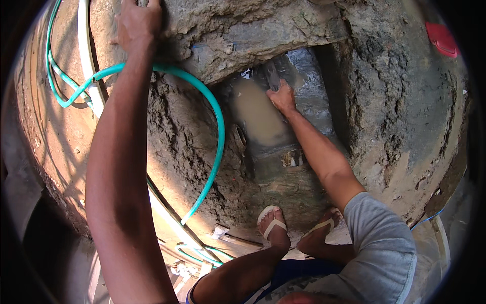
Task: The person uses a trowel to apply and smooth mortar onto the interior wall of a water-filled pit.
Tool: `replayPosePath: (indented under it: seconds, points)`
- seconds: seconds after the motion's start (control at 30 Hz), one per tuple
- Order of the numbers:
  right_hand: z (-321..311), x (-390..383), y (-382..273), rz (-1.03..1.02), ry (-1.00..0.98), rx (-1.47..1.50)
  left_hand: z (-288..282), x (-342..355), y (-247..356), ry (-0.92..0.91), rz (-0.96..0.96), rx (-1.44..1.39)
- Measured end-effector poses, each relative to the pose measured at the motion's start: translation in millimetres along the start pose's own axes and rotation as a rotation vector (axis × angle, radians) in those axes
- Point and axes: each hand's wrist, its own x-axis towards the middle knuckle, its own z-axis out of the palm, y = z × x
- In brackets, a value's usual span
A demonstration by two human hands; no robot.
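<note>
The left hand [135,23] presses spread fingers flat on the rough grey concrete slab [243,35], likely bracing the body, while the right hand [281,97] closes around a flat metal trowel blade [272,75] down in the muddy water-filled trench [263,119]. One green rubber hose [215,109] loops past; two feet in white flip-flop sandals [271,223] stand at the trench's edge.

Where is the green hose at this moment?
In the head view the green hose lies on the left side, curving over the muddy earth wall beside the left forearm, left of the muddy water.
</note>
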Motion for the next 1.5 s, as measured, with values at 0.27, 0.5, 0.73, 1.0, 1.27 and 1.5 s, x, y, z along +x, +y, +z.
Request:
replayPosePath:
  seconds: [0.27,0.5,0.73,1.0,1.27,1.5]
  points:
    - [17.2,103.4,-7.2,-0.345,0.002,-0.028,-1.3,-2.1,2.9,-0.04,0.034,-0.028]
    - [27.0,112.2,-3.9,-0.587,0.213,-0.138,3.7,-1.8,0.4,-0.002,0.056,-0.045]
    - [1.3,88.8,-27.3,-0.641,0.051,-0.245,6.4,-4.1,10.2,-0.014,0.016,-0.048]
    - [-39.0,16.4,-13.1,-0.176,-0.143,-0.213,0.4,-4.8,11.7,-0.02,0.016,-0.001]
    - [-76.4,-110.7,65.7,-0.031,-0.151,-0.177,0.3,-5.8,3.1,-0.023,0.0,-0.017]
    - [-30.9,-73.6,71.8,0.017,-0.077,-0.101,-2.7,-3.9,1.4,-0.03,0.024,0.009]
